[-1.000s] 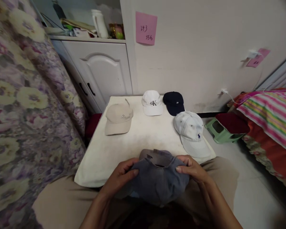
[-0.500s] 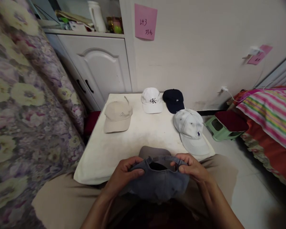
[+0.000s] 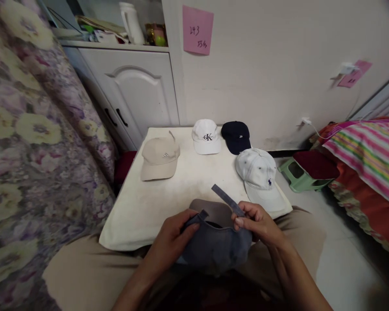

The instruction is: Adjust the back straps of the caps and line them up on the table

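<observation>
A dark blue-grey baseball cap [image 3: 217,252] is held above my lap at the table's near edge, its back opening facing up and its greyish brim pointing away. My left hand [image 3: 175,237] is closed on the cap's left rear edge, beside the short strap end. Between the thumb and fingers of my right hand [image 3: 257,222] is the base of the cap's adjusting strap [image 3: 227,198]. The strap's free end sticks up to the left, apart from the other side. Part of the crown is in shadow.
On the cream-covered table [image 3: 132,216] lie a beige cap [image 3: 160,157], a white cap [image 3: 206,136], a navy cap [image 3: 236,137] and a pale grey cap [image 3: 259,177]. A floral curtain [image 3: 39,172] hangs left; a green stool [image 3: 307,170] stands right.
The strap, which bridged the back opening, is now separated and its loose end points up and left. My right hand has shifted slightly left and pinches the strap.
</observation>
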`<move>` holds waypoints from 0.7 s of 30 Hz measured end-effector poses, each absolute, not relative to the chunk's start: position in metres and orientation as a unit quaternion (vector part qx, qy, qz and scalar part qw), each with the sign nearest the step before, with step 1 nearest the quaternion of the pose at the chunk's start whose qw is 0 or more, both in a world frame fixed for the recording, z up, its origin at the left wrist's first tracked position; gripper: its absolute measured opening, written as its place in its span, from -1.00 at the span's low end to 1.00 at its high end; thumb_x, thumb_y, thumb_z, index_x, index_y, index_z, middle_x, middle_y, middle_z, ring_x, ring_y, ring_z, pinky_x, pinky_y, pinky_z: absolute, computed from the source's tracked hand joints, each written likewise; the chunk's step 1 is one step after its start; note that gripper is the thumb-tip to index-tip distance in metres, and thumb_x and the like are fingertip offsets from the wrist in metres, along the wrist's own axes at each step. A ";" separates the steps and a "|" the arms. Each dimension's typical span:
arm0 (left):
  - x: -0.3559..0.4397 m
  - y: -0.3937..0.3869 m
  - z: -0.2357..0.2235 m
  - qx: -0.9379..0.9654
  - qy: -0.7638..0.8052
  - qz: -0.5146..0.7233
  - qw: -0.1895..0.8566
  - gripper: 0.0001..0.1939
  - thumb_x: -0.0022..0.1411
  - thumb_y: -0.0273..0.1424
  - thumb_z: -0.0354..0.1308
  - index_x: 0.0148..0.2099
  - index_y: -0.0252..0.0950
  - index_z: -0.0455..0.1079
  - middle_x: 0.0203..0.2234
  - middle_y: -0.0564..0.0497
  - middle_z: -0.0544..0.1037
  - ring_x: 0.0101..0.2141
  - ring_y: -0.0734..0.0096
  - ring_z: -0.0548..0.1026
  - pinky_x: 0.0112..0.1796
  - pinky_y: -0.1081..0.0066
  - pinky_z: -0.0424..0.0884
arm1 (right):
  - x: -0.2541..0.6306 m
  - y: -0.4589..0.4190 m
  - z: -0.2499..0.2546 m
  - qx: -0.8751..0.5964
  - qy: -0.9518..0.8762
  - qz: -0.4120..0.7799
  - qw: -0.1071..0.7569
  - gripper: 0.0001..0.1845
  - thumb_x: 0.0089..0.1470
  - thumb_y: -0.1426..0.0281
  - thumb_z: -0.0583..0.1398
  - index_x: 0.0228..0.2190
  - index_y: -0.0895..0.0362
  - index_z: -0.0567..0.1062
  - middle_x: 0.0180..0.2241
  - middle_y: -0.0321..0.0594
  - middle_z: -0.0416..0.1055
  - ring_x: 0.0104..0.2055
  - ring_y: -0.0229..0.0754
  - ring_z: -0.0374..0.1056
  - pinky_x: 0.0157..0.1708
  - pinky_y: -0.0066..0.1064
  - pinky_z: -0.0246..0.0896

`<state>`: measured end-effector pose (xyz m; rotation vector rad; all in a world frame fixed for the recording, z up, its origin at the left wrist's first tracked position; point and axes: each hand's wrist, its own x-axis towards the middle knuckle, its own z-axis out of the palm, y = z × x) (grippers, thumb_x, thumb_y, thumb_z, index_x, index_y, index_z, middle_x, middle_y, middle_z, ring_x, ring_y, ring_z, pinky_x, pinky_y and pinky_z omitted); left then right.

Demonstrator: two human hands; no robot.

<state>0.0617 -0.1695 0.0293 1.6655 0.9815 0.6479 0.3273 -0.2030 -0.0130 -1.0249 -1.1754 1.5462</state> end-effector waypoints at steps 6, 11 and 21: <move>0.071 -0.171 0.018 0.614 0.409 0.294 0.608 -0.81 0.28 -0.25 0.18 -0.16 -0.25 0.48 -0.37 0.07 0.52 -0.36 0.42 0.40 -0.34 0.51 0.28 | 0.313 -0.200 -0.013 -0.408 -0.463 0.632 0.469 -0.74 0.06 0.22 0.34 -0.34 0.17 0.51 -0.61 -0.34 0.42 -0.58 -0.36 0.23 -0.53 -0.54 0.05; 0.076 -0.173 0.007 0.558 0.406 0.310 0.654 -0.81 0.23 -0.25 0.24 -0.22 -0.27 0.47 -0.44 0.10 0.46 -0.43 0.48 0.35 -0.41 0.53 0.23 | 0.302 -0.197 -0.011 -0.372 -0.461 0.640 0.490 -0.81 0.10 0.31 0.31 -0.29 0.15 0.49 -0.44 -0.28 0.49 -0.49 -0.36 0.34 -0.43 -0.54 0.18; 0.080 -0.174 0.013 0.628 0.377 0.333 0.594 -0.89 0.26 -0.35 0.19 -0.26 -0.24 0.51 -0.39 0.09 0.51 -0.33 0.43 0.41 -0.29 0.50 0.28 | 0.272 -0.190 -0.011 -0.338 -0.412 0.716 0.451 -0.71 0.03 0.29 0.36 -0.22 0.17 0.52 -0.50 -0.41 0.34 -0.70 -0.51 0.02 -0.70 -0.60 -0.07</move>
